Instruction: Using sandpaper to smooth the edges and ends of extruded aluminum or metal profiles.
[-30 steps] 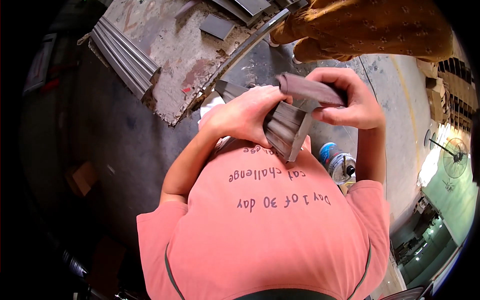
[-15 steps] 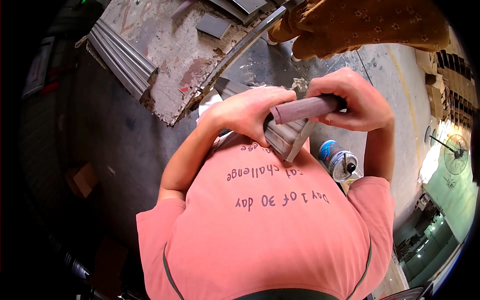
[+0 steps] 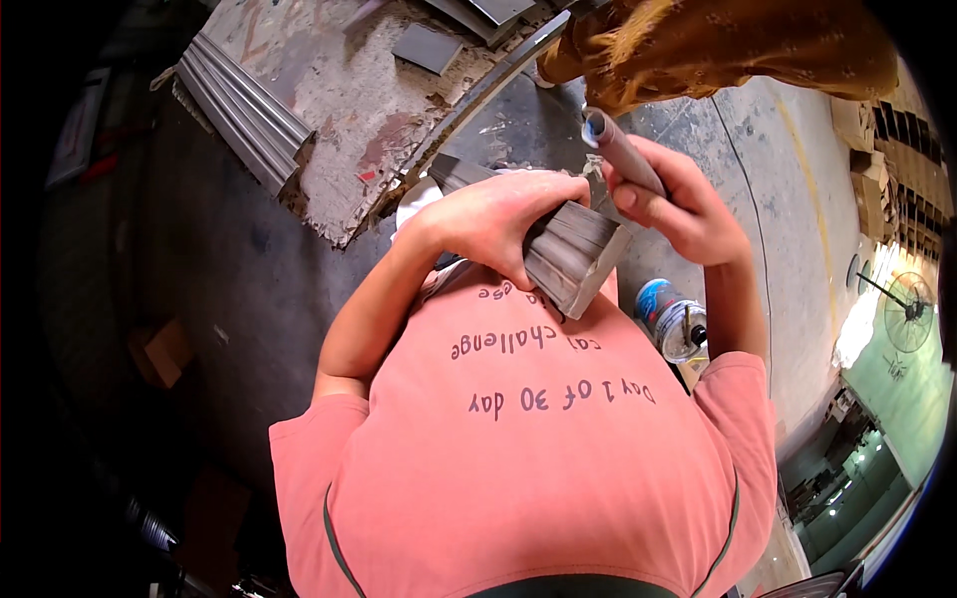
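My left hand is wrapped over a grey, grooved moulding, thumb on the near side and fingers over the far side. The moulding's squared end points toward my right and close to my shirt; its other end runs away to the upper left, partly hidden behind the hand. In my right hand is a rolled sheet of brownish sandpaper, gripped between thumb and fingers. The roll tilts up to the left, its hollow, bluish-white inside showing. It is raised beyond the moulding's end, apart from it.
A worn, stained workbench stands at the far left, bearing stacked grey mouldings and a small grey board. A paint can sits by my right elbow. Across from me is a person in brown patterned clothing. Cardboard and a fan are at right.
My right hand has lifted the sandpaper roll off the moulding's end and swung it up and away, turning its open end outward. My left hand and the moulding have barely moved.
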Demonstrator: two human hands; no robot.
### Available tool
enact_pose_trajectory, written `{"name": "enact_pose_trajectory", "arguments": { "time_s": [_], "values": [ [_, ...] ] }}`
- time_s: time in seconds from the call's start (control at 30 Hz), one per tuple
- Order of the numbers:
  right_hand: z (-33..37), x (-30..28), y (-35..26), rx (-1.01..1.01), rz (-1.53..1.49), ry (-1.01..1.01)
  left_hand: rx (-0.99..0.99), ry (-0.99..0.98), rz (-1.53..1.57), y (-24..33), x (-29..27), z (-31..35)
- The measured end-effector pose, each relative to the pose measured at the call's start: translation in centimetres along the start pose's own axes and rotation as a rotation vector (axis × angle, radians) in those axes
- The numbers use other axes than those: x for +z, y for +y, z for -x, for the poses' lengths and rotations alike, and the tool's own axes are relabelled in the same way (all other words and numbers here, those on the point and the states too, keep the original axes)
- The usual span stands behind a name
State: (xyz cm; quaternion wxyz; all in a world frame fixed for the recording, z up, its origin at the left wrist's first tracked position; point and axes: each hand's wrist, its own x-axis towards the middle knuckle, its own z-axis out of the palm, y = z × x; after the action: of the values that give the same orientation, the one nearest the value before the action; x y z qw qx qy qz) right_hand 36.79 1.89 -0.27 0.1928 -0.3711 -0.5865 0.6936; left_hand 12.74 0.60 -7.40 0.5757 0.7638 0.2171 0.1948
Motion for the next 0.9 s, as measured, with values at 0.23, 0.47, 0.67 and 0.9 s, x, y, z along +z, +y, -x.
{"name": "enact_pose_trajectory", "arguments": {
  "time_s": [0.23, 0.47, 0.67, 0.9],
  "values": [
    [-0.5, -0.6, 5.2, 0.006, -0.218, 0.238, 0.007, 0.039, 0.020, 0.2, 0.1, -0.1],
    [-0.5, 0.5, 5.3, -0.087, -0.044, 0.383, 0.014, 0.070, 0.008, 0.1, 0.0, 0.2],
    [0.0, 0.4, 6.7, -0.089, -0.445, 0.417, -0.059, 0.117, -0.020, 0.3, -0.6, 0.9],
    [-0.2, 2.6, 5.5, -0.200, -0.632, 0.317, -0.179, 0.286, 0.138, -0.4, -1.2, 2.1]
  ]
}}
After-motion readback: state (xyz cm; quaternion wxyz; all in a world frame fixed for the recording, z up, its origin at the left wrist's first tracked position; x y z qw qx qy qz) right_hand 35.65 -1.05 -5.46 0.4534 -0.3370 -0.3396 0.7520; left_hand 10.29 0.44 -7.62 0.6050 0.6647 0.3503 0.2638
